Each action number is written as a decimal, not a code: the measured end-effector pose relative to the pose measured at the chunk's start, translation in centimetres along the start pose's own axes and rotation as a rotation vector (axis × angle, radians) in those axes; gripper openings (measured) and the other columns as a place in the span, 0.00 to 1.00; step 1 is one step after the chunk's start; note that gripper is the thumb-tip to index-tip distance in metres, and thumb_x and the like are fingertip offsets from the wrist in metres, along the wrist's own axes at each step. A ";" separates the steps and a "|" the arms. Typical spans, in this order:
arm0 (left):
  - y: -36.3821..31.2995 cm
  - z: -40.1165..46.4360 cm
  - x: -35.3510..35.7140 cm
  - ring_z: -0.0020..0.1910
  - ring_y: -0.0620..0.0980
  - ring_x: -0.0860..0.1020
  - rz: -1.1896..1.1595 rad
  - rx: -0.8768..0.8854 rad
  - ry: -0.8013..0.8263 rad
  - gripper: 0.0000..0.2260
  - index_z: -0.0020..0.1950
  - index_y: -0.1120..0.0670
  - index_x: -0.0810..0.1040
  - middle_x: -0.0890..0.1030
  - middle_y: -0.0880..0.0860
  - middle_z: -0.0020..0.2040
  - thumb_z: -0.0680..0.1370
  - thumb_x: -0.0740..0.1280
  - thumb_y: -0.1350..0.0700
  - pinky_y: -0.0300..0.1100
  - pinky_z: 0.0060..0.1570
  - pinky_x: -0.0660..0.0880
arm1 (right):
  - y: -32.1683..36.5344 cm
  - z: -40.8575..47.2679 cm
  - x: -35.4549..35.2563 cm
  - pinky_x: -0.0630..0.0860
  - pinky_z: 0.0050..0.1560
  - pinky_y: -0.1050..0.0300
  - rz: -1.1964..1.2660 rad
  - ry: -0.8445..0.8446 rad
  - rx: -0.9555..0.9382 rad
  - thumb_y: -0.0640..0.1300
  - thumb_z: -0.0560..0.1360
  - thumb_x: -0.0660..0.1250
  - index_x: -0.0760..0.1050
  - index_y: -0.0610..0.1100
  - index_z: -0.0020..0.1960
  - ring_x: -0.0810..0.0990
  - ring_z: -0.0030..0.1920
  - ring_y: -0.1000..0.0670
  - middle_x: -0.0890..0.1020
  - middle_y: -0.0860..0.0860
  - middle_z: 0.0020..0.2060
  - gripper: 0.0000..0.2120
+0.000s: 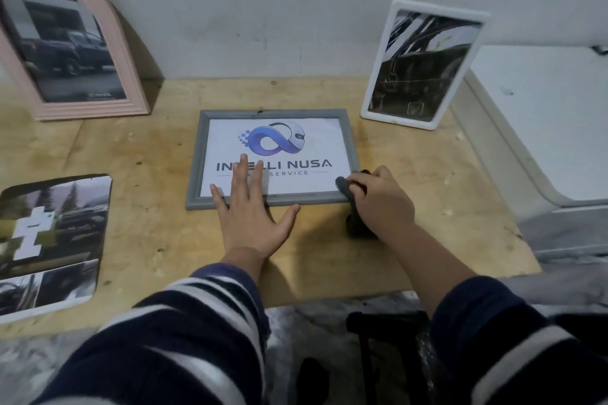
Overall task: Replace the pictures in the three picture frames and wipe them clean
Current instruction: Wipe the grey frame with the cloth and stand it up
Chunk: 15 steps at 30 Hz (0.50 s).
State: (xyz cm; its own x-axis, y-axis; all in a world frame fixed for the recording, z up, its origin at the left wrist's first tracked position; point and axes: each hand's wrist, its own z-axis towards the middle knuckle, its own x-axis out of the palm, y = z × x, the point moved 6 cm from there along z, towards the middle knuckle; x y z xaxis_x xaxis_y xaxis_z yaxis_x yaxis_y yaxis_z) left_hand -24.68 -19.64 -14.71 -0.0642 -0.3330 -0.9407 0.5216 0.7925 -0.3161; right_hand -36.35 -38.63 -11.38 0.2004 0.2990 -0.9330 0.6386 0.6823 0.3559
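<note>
Grey frame (pixel 275 159) lies flat on the table (pixel 427 207), directly ahead of both hands, long axis left to right. Left hand (pixel 253 210), fingers spread flat, presses its near edge. Right hand (pixel 378 200) grips a dark cloth (pixel 347 189) at the near right corner.

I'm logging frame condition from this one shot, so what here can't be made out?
Head view only:
- Logo print in the grey rectangular frame: the flat left hand covers letters in both text lines.
- Dark wiping cloth: mostly hidden under the right hand gripping it.
- Pink arched frame: left side cut off by the image edge.
- White rounded frame: glare blurs its picture.
</note>
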 end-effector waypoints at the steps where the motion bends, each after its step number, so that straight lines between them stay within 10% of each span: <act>1: 0.1 -0.3 -0.8 0.78 0.49 0.47 -0.054 0.008 -0.035 0.42 0.78 0.53 0.53 0.47 0.51 0.80 0.72 0.60 0.32 0.59 0.74 0.40 | 0.3 -0.4 0.1 0.70 0.42 0.57 0.019 0.039 -0.003 0.48 0.81 0.58 0.77 0.51 0.61 0.72 0.43 0.50 0.71 0.49 0.55 0.13; 15: 9.0 -2.1 -2.5 0.78 0.50 0.49 -0.033 -0.263 0.019 0.38 0.78 0.58 0.54 0.53 0.54 0.79 0.71 0.53 0.44 0.53 0.76 0.40 | 2.2 -0.3 1.4 0.68 0.43 0.56 -0.285 0.167 -0.112 0.40 0.79 0.59 0.75 0.44 0.53 0.75 0.50 0.47 0.73 0.49 0.53 0.07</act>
State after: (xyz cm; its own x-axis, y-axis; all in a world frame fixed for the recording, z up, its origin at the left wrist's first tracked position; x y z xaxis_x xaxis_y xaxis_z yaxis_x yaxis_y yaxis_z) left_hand -21.65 -10.60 -15.46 -0.0943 -0.3531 -0.9308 0.2802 0.8878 -0.3652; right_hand -34.85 -36.50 -11.85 -0.1043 0.1849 -0.9772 0.5639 0.8204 0.0951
